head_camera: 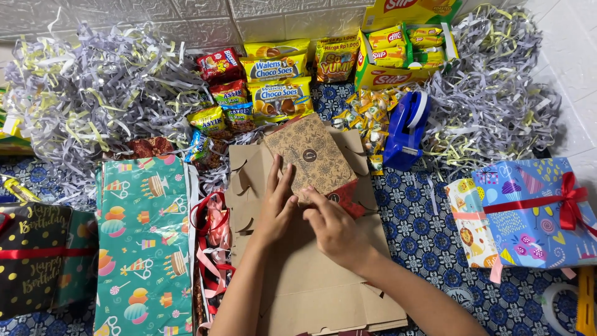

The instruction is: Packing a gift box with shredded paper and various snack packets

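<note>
Both hands, the left hand (pixel 275 208) spread flat and the right hand (pixel 333 227) pinching its lower edge, work a light, stiff brown patterned cardboard box (pixel 314 160) atop flat cardboard sheets (pixel 311 280), best held by its creased edges.

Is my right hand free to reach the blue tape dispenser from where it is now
Probably yes. The right hand rests on the brown patterned box, and the blue tape dispenser stands just beyond it to the right, with only flat cardboard and patterned cloth between.
</note>
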